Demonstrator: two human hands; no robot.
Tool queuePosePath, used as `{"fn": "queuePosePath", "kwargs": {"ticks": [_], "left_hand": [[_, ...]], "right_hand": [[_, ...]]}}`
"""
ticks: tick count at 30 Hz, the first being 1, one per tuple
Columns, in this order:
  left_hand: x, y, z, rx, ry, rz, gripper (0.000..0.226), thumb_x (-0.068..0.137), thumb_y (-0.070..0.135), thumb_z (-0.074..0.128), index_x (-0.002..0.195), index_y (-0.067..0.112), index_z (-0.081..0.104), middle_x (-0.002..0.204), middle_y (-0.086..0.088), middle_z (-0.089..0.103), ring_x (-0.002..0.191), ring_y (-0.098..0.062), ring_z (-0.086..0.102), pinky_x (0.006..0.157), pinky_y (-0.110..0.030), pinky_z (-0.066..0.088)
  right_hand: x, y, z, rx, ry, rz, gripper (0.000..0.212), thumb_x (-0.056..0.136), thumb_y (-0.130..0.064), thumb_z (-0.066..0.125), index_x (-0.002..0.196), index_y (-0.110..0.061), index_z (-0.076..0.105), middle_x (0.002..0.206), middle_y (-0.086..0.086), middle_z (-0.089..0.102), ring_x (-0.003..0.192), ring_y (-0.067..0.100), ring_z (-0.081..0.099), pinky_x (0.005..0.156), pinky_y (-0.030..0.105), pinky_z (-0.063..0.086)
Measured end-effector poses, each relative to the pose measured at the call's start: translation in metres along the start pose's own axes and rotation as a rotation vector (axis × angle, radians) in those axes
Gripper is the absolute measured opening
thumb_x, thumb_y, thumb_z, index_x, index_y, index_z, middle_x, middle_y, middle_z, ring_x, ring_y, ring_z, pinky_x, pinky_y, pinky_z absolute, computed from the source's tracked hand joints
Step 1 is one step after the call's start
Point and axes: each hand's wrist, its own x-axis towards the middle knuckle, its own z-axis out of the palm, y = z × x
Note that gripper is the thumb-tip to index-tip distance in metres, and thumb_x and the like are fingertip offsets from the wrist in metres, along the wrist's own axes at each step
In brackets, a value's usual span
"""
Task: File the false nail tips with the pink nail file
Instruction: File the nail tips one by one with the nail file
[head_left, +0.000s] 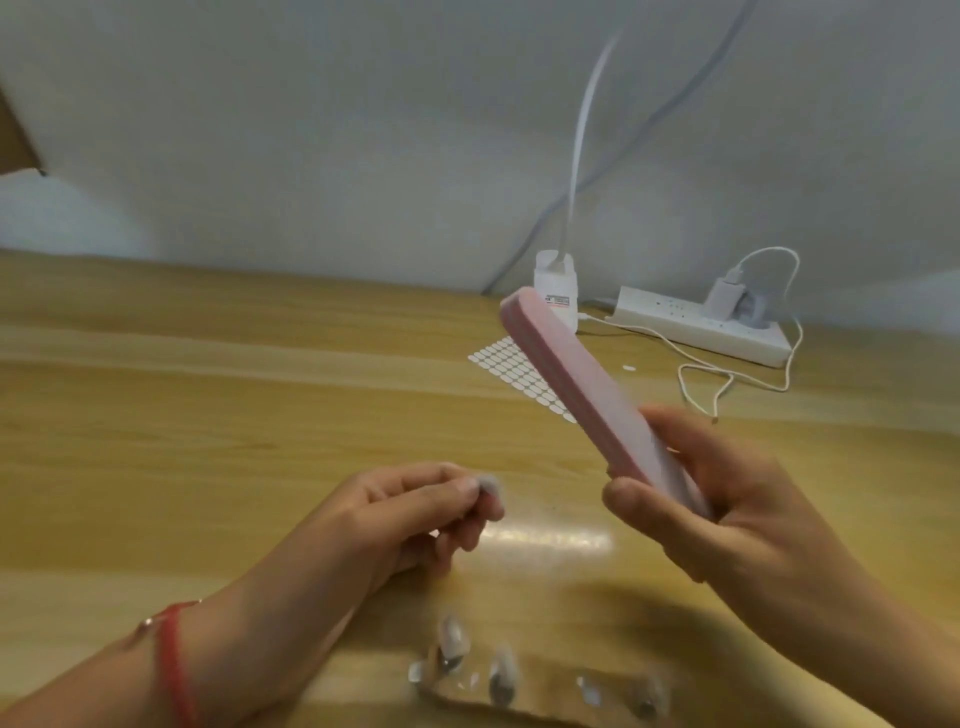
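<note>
Nail tip in one hand, file in the other

The left hand (415, 512) pinches a false nail tip (488, 486) in closed fingers; the right hand (727, 499) grips the pink nail file (582, 387), tilted up (more tips (452, 636) lie on the wooden surface (208, 415)).

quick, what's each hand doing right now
Left hand: closed, pinching a nail tip at its fingertips.
Right hand: closed around the lower end of the pink file.
</note>
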Motion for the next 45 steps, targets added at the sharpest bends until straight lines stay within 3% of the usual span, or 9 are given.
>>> {"fn": "queuePosePath", "kwargs": {"ticks": [5, 12, 18, 22, 27, 32, 36, 40, 45], "left_hand": [[-0.001, 0.0, 0.0, 0.001, -0.01, 0.006, 0.03, 0.064, 0.046, 0.067, 0.072, 0.018, 0.074, 0.059, 0.008, 0.058, 0.054, -0.001, 0.049, 0.053, -0.01, 0.041], [-0.001, 0.002, 0.004, 0.003, 0.042, 0.009, 0.031, 0.041, 0.045, 0.081, 0.065, 0.025, 0.077, 0.058, 0.009, 0.065, 0.048, -0.002, 0.056, 0.047, -0.014, 0.044], [-0.01, 0.005, 0.017, 0.056, 0.026, 0.109, 0.008, 0.064, 0.031, 0.072, 0.072, 0.031, 0.075, 0.065, 0.012, 0.068, 0.057, 0.007, 0.057, 0.051, -0.005, 0.041], [-0.011, 0.005, 0.023, 0.075, 0.065, 0.123, 0.014, 0.074, 0.025, 0.059, 0.076, 0.027, 0.073, 0.065, 0.005, 0.065, 0.056, -0.001, 0.055, 0.05, -0.01, 0.042], [-0.012, 0.006, 0.023, 0.168, 0.01, 0.145, 0.009, 0.077, 0.028, 0.062, 0.079, 0.029, 0.071, 0.062, 0.009, 0.058, 0.053, 0.001, 0.049, 0.05, -0.009, 0.038], [-0.011, 0.004, 0.025, 0.111, 0.094, 0.095, 0.015, 0.073, 0.027, 0.063, 0.078, 0.016, 0.07, 0.07, -0.007, 0.062, 0.057, -0.012, 0.052, 0.049, -0.016, 0.042], [-0.011, 0.006, 0.02, 0.173, 0.1, 0.133, 0.015, 0.086, 0.034, 0.064, 0.086, 0.02, 0.069, 0.07, 0.0, 0.061, 0.061, -0.008, 0.051, 0.052, -0.011, 0.041], [-0.011, 0.004, 0.021, 0.192, 0.036, 0.13, 0.019, 0.076, 0.032, 0.056, 0.086, 0.023, 0.07, 0.072, 0.002, 0.065, 0.059, -0.005, 0.055, 0.052, -0.012, 0.042], [-0.011, 0.002, 0.019, 0.223, 0.043, 0.143, 0.017, 0.077, 0.03, 0.057, 0.085, 0.027, 0.072, 0.07, 0.002, 0.063, 0.06, -0.004, 0.053, 0.053, -0.015, 0.044]], "right_hand": [[-0.01, 0.003, 0.002, -0.246, -0.022, -0.141, 0.039, 0.088, -0.073, 0.039, 0.123, -0.055, 0.041, 0.109, -0.034, 0.052, 0.095, -0.008, 0.056, 0.069, 0.003, 0.04], [-0.01, 0.01, 0.009, -0.385, -0.011, -0.331, 0.033, 0.097, -0.037, 0.046, 0.13, -0.041, 0.051, 0.124, -0.007, 0.045, 0.121, 0.015, 0.048, 0.099, 0.015, 0.037], [-0.006, 0.016, 0.008, -0.42, -0.015, -0.354, 0.036, 0.097, -0.028, 0.046, 0.13, -0.038, 0.057, 0.127, 0.0, 0.05, 0.124, 0.001, 0.045, 0.1, 0.014, 0.039], [-0.012, 0.01, 0.023, -0.445, -0.052, -0.489, 0.036, 0.098, -0.017, 0.047, 0.125, -0.032, 0.066, 0.128, 0.009, 0.052, 0.14, 0.016, 0.04, 0.117, 0.038, 0.03], [-0.001, 0.014, 0.008, -0.482, 0.045, -0.389, 0.032, 0.096, -0.018, 0.052, 0.124, -0.028, 0.063, 0.13, 0.011, 0.053, 0.133, 0.01, 0.043, 0.109, 0.017, 0.033], [-0.013, 0.013, 0.025, -0.459, -0.047, -0.522, 0.032, 0.096, -0.008, 0.056, 0.118, -0.026, 0.071, 0.126, 0.011, 0.053, 0.135, 0.019, 0.046, 0.113, 0.035, 0.036], [-0.003, 0.015, 0.01, -0.404, 0.036, -0.391, 0.032, 0.094, -0.018, 0.051, 0.123, -0.027, 0.062, 0.128, 0.008, 0.051, 0.133, 0.004, 0.042, 0.109, 0.02, 0.035], [-0.009, 0.008, 0.024, -0.374, -0.079, -0.506, 0.028, 0.096, -0.012, 0.057, 0.118, -0.024, 0.07, 0.127, 0.013, 0.052, 0.135, 0.02, 0.044, 0.108, 0.032, 0.039], [-0.002, 0.013, 0.008, -0.385, 0.015, -0.391, 0.033, 0.095, -0.008, 0.058, 0.12, -0.028, 0.064, 0.126, 0.01, 0.052, 0.132, 0.012, 0.045, 0.109, 0.031, 0.04]]}}
